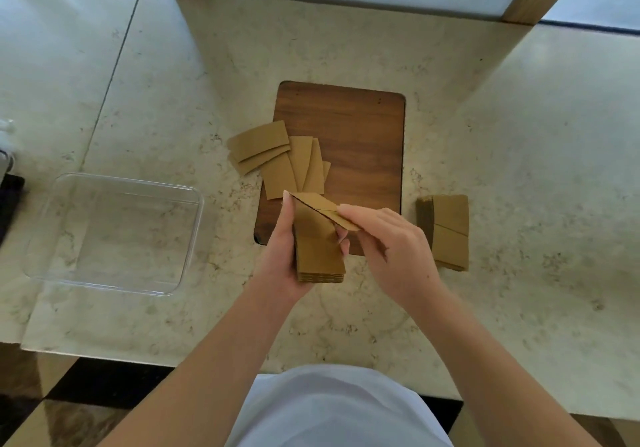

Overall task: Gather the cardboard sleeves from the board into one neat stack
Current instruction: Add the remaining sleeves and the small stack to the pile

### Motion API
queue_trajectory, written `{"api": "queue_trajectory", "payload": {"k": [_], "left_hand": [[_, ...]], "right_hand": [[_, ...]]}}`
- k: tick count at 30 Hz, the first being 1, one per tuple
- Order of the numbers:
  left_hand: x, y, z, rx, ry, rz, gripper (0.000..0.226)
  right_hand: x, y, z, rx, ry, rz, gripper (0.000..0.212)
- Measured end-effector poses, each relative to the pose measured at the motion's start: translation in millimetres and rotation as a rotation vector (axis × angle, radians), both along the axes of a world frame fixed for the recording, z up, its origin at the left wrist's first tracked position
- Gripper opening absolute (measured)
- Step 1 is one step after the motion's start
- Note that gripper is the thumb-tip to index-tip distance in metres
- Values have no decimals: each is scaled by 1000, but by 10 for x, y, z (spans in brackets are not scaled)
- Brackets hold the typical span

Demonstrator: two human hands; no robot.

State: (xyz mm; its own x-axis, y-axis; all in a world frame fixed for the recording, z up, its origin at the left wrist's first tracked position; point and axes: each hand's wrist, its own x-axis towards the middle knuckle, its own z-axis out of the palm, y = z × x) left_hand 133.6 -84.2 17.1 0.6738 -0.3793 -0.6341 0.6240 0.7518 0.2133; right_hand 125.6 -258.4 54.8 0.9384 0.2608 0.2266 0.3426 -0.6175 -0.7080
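A thick stack of flat tan cardboard sleeves (320,256) is gripped in the left hand (282,256), above the near edge of the dark brown wooden board (360,128). The thumb is laid along the left side of the stack and the fingers are wrapped around its right side. A single tan cardboard sleeve (325,206) is pinched between the thumb and fingers of the right hand (391,252) and rests tilted across the far end of the held stack, touching it.

A loose fan of tan cardboard sleeves (277,159) is spread over the left edge of the board, partly on the wood and partly overhanging onto the pale beige marble countertop (173,107). A second pile of tan cardboard sleeves (446,230) is lying on the countertop just to the right of the board, apart from it.

A clear rectangular plastic container (114,232) is placed on the countertop, well to the left of the board.
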Motion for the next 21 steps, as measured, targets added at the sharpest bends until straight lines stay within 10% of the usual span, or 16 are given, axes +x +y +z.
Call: {"api": "queue_trajectory", "payload": {"k": [7,14,21], "left_hand": [[-38,-62,59,89,-69,-20,60],[-1,76,83,112,20,43,42],[86,461,42,5,45,170,34]], "right_hand": [[-246,107,-19,-270,-108,-11,31],[122,300,7,124,350,-157,20],[1225,990,-326,-118,406,-180,30]]}}
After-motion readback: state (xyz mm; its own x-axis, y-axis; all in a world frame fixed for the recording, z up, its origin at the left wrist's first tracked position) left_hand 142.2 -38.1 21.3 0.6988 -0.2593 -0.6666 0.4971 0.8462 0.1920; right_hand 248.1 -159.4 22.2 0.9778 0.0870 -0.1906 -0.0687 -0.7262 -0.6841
